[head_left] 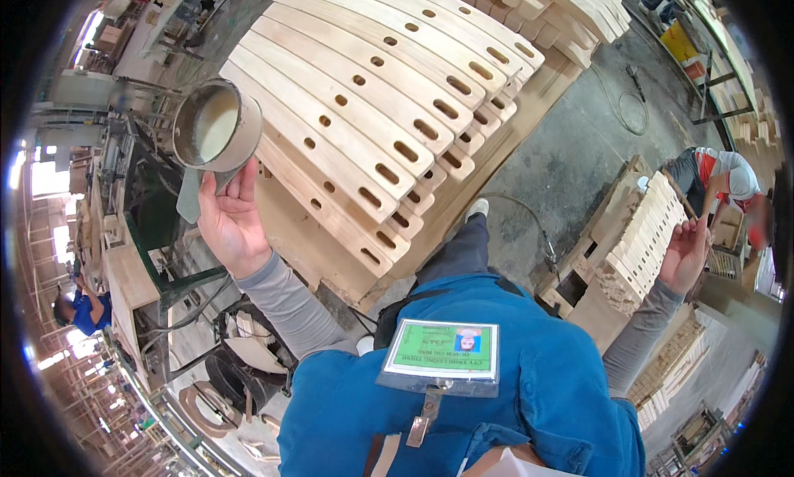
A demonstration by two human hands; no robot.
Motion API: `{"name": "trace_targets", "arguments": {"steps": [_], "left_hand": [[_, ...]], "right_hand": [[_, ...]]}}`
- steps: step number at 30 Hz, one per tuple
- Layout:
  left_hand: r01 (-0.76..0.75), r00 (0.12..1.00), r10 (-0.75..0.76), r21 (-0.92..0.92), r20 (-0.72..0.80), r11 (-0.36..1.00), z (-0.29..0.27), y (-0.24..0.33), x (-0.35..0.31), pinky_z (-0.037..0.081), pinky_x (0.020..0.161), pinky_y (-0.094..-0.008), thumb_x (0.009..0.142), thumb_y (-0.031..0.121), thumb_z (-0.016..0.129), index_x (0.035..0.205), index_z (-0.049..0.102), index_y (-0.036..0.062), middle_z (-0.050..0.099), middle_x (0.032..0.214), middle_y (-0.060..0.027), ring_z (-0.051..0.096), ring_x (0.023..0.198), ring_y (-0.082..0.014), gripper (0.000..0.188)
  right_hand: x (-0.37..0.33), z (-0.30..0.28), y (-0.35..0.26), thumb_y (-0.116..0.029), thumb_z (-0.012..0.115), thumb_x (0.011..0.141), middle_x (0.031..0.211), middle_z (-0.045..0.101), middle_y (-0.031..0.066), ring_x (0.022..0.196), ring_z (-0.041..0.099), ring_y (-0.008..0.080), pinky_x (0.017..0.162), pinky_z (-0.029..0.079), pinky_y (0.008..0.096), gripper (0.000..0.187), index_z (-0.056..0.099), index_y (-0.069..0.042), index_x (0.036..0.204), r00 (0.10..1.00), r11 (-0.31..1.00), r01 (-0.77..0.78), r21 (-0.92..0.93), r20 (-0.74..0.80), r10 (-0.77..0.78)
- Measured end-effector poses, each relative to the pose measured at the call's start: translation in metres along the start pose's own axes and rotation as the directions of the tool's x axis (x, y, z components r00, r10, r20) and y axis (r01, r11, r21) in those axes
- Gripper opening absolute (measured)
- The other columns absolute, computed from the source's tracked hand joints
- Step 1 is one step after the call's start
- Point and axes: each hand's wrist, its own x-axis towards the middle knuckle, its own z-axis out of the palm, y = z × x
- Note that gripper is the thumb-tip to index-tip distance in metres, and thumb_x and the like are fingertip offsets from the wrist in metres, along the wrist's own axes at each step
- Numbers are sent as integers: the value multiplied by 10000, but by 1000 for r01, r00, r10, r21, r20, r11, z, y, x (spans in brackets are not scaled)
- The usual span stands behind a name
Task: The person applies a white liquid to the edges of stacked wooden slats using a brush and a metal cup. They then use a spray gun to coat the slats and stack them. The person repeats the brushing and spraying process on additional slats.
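Note:
Out at the left, my left hand [233, 220] is closed on a round metal cup [246, 134] with cream-coloured liquid [217, 128] inside. A grey-green flap [189, 197], like a scrap of sandpaper or cloth, hangs below the cup by my fingers. My right hand [685, 254] is raised at the far right with its fingers curled together. Whatever it pinches, if anything, is too small to tell. In front of me lies a stack of pale wooden slats [331, 71] with oblong slots, apart from both hands.
The slats lie on a brown sheet [463, 191]. More shaped boards [571, 14] are piled at the far right. A smaller slotted stack [645, 237] stands on a pallet near my right arm. A hose [538, 220] crosses the concrete floor. Co-workers are at right [732, 175] and left [89, 310].

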Motion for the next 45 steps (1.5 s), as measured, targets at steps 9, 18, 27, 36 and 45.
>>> {"name": "trace_targets", "arguments": {"steps": [9,18,27,36,45], "left_hand": [[-55,990,66,91,-124,994,47,-14,33,419,941,-411,865,137,469,1116,436,-69,506,1138,-190,492,1071,-289,326],[-191,936,213,103,-281,976,109,-29,1,393,961,-427,865,148,469,1093,457,-42,496,1149,-189,478,1090,-275,297],[-406,809,390,62,-440,912,247,-89,-80,404,950,-453,870,116,440,1034,487,-27,513,1125,-185,494,1065,-280,222],[-426,686,337,19,-645,904,360,-142,-100,402,954,-444,874,108,436,1032,488,-37,508,1129,-215,484,1085,-288,221],[-341,855,307,-9,-418,940,430,-213,-35,440,923,-420,874,153,466,1116,442,-38,499,1141,-204,474,1093,-311,310]], "right_hand": [[114,28,8,-102,526,852,1029,581,119,795,546,139,717,444,260,266,532,-9,1101,981,976,152,-155,-96,-168],[247,24,16,-88,493,864,1089,553,152,867,548,183,755,448,281,282,501,10,1128,983,975,170,-139,97,-158],[412,9,-21,-135,458,889,1054,564,156,869,532,176,763,427,284,309,490,56,1129,933,968,170,-182,346,-98],[519,-21,-56,-137,462,889,1001,582,153,786,533,156,698,435,264,308,497,76,1109,934,980,51,-193,358,21],[557,10,-54,-101,469,881,912,608,150,716,536,152,622,441,265,274,520,77,1083,867,981,157,-111,492,-83]]}}
